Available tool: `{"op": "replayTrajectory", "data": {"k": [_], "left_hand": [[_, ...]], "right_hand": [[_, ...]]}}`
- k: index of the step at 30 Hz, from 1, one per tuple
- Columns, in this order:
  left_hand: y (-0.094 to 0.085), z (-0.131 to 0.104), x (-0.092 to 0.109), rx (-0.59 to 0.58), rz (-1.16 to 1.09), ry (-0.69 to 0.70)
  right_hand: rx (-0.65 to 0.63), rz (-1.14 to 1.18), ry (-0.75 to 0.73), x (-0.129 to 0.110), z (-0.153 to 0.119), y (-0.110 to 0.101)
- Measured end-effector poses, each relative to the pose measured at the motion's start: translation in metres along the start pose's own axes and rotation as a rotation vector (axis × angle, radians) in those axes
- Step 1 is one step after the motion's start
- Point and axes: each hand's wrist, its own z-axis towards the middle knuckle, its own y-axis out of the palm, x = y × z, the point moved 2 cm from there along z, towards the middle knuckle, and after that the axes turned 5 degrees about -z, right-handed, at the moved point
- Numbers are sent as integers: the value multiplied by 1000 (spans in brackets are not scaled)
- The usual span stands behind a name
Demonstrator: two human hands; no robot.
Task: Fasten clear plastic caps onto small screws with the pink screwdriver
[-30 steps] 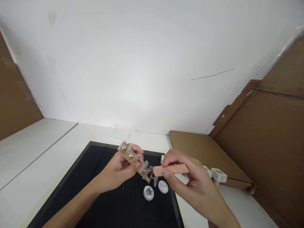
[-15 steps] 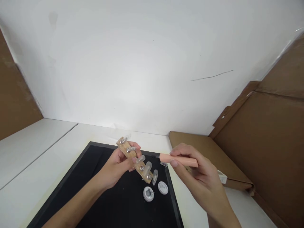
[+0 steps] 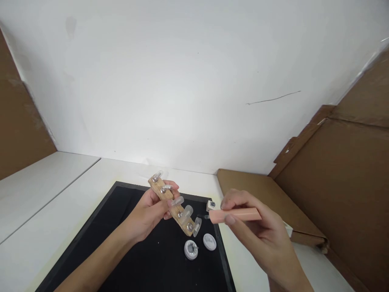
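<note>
Wooden strip (image 3: pixel 158 189) with clear nail-shaped tips (image 3: pixel 187 213) on shiny metal knobs is up over the black mat (image 3: pixel 133 251), slanted, with the left hand's (image 3: pixel 150 213) grip closed around its middle, thumb on top. Right hand (image 3: pixel 257 227) has a pretty snug pinch on a pink-handled tool (image 3: pixel 237 215), its thin end pointing at the strip's near end. Below them, an open round jar (image 3: pixel 191 250) sits beside a white disc (image 3: pixel 209 242) on the mat, and a cardboard box (image 3: pixel 258 190) lies flat on the white surface (image 3: pixel 91 178).

A flat cardboard box (image 3: pixel 258 190) lies on the white table (image 3: pixel 79 202) — brown panels (image 3: pixel 343 162) flank the white wall (image 3: pixel 167 89).
</note>
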Motion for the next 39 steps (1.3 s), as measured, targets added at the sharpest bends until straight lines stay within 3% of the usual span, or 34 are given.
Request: {"op": "replayTrajectory", "data": {"k": [4, 10, 14, 20, 22, 26, 34, 39], "left_hand": [[1, 0, 2, 26, 14, -1], [1, -1, 3, 39, 5, -7], [1, -1, 3, 48, -2, -6], [0, -3, 5, 76, 11, -23], [-1, -3, 6, 82, 3, -28], [-4, -2, 4, 73, -16, -33], [-1, -2, 3, 83, -2, -44], [-2, -2, 3, 62, -4, -42]], "right_hand": [[-50, 33, -29, -2, -1, 0], [14, -32, 4, 0, -3, -3], [-60, 29, 0, -1, -2, 0], [-53, -130, 107, 1, 0, -3], [-188, -195, 197, 7, -1, -3], [-642, -344, 403, 26, -4, 6], [-1116, -303, 465, 76, -6, 42], [-1265, -280, 486, 88, -11, 53]]}}
